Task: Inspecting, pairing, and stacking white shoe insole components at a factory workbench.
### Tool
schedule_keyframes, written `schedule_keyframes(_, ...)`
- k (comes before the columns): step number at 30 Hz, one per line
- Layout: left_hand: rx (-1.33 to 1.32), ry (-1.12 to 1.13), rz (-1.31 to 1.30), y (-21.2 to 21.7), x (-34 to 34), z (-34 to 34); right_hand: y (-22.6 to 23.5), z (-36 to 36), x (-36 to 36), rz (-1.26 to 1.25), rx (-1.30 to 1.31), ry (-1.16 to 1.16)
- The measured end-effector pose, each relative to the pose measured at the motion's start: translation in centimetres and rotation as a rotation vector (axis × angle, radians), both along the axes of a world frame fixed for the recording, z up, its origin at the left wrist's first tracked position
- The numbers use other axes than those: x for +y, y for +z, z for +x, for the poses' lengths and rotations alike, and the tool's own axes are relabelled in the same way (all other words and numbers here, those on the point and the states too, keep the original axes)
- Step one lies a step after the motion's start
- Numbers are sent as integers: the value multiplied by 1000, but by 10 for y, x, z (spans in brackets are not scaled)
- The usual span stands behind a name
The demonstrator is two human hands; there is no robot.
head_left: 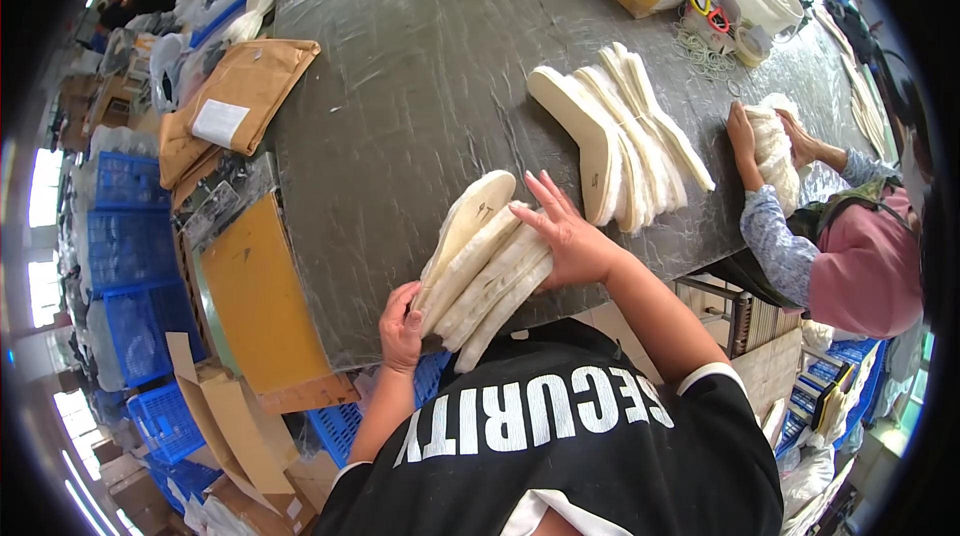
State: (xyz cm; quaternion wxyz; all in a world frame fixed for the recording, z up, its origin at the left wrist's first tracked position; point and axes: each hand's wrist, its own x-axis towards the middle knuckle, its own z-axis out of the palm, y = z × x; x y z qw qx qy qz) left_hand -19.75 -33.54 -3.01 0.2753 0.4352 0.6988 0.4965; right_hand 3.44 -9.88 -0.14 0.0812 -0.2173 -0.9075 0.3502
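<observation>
A stack of cream fleece insoles [487, 266] stands on edge, slightly fanned, at the table's near edge in front of me. My left hand [402, 328] is closed on the lower left end of this stack, its thumb against the outer insole. Against the stack's right side lies my right hand [572, 241], its fingers stretched and spread; part of its palm is hidden by the angle. Just beyond it, a bundle of similar insoles [625, 141], pinched in at the middle by a thin band, rests on the table.
The dark table [400, 86] has a plastic-like cover. A brown paper package [245, 101] lies at its left edge. Rubber bands [708, 54], scissors [712, 11] and tubs sit far right. At right a co-worker [850, 256] handles a white bundle [775, 151]. Blue crates [135, 246] stand left.
</observation>
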Motion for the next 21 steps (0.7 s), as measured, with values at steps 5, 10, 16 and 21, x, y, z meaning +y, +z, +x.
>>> schedule_keyframes(5,-78,201,115,-20,1,35,4,-30,6,7,38,168)
schedule_keyframes(10,-22,172,90,-15,3,39,25,-55,28,219,-191,326)
schedule_keyframes(16,-651,208,202,-31,-21,33,7,-42,11,211,-61,142)
schedule_keyframes(21,-615,253,227,-41,-4,10,-6,-4,-40,169,76,-92)
